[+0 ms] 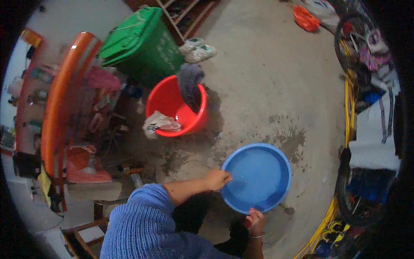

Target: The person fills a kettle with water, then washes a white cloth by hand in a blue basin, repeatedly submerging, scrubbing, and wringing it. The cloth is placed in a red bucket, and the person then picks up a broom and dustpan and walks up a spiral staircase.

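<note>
A round blue plastic basin (258, 176) is in front of me, low over the concrete floor; whether it rests there or is lifted, I cannot tell. My left hand (219, 180) grips its left rim, with the fingers curled over the edge. At the near rim, my right hand (256, 220) holds the basin with fingertips at the edge. Beside that hand shows a small dark red patch, too unclear to name. The basin's inside looks smooth, with a darker blotch near my left hand.
Beyond my left forearm stands a red plastic tub (161, 94), a dark grey cloth (189, 84) and a pale cloth (161, 123) draped over its rim. Behind it are a green wheeled bin (145, 45) and white shoes (199, 51). A bicycle wheel (339, 194) and yellow cable (348, 97) line the right.
</note>
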The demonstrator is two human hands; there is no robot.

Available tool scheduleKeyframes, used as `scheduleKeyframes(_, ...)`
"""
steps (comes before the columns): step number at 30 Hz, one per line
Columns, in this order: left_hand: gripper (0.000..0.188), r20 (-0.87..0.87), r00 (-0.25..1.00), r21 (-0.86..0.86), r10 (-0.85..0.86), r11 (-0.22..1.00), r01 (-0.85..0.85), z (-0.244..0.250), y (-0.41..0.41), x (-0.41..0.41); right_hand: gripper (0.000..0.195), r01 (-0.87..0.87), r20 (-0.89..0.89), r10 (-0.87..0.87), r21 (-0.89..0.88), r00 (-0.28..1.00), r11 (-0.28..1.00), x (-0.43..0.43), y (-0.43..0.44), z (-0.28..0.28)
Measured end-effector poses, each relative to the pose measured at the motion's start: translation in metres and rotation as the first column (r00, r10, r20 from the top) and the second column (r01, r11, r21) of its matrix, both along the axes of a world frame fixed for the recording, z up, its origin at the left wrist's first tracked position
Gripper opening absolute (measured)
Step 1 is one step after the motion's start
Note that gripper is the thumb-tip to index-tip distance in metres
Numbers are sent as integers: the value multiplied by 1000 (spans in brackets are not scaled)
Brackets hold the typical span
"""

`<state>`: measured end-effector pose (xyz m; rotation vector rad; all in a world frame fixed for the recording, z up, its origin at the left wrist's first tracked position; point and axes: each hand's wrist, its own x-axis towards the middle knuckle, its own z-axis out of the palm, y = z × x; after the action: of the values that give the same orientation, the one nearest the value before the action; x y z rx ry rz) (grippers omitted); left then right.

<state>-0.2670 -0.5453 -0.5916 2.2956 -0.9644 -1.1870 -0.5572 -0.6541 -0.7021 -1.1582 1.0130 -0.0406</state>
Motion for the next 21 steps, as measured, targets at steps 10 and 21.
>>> scheduleKeyframes(10,19,-497,866,-7,-56,998,60,204,37,-29,40,-511,35,802,-754,597,413,197,56,443)
scheduleKeyframes(21,21,-314,945,-298,-90,954,-9,366,87,-23,60,-765,-308,938,-562,-161,-316,268,142,592)
